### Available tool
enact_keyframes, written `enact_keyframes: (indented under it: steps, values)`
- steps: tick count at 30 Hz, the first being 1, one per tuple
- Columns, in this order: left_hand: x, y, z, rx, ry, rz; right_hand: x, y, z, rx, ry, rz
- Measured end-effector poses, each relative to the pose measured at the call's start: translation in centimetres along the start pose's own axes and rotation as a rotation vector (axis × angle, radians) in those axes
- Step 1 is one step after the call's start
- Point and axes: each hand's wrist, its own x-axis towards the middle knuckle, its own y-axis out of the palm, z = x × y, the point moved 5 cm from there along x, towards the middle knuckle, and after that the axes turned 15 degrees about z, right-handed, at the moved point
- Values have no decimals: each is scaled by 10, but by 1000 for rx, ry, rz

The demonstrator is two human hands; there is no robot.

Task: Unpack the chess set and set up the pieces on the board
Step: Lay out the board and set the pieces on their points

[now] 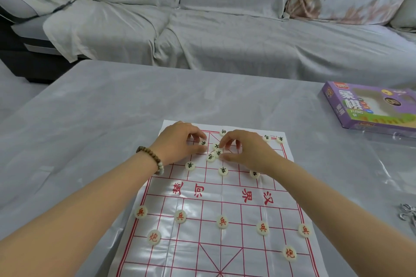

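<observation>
A white paper board [211, 204] with red grid lines lies on the table. Cream round pieces with red characters [222, 222] stand in rows on its near half. Black-lettered pieces sit on the far half, with a small loose cluster [213, 153] between my hands. My left hand [180, 141], a bead bracelet on its wrist, pinches a black-lettered piece [203, 143] with thumb and fingertips. My right hand [245, 148] hovers over the cluster, its fingertips touching a piece [216, 146]; a firm grip cannot be told.
The purple chess set box [371, 105] lies at the table's right edge, with clear plastic wrap [391, 164] in front of it. A metal object [408, 213] pokes in at the far right. A sofa under a grey cover [225, 29] stands beyond the table.
</observation>
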Motion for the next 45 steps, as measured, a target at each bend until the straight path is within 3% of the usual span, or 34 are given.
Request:
enact_keyframes:
  steps: [5, 20, 23, 28, 34, 45]
  values:
    - [-14, -19, 16, -10, -51, -108, 3, 0, 2, 4, 6, 32]
    - [-43, -15, 78, 119, -97, -73, 5, -2, 13, -141, 32, 182]
    - [-43, -14, 78, 127, -125, -72, 7, -7, 19, -86, 27, 119]
    - [-42, -14, 81, 99, -169, -86, 55, -11, 65, 59, -69, -128]
    - [-41, -14, 86, 64, -173, -137, 114, 23, 78, 69, 31, -88]
    - [-41, -14, 87, 55, -154, -160, 120, 29, 74, 185, 6, -157]
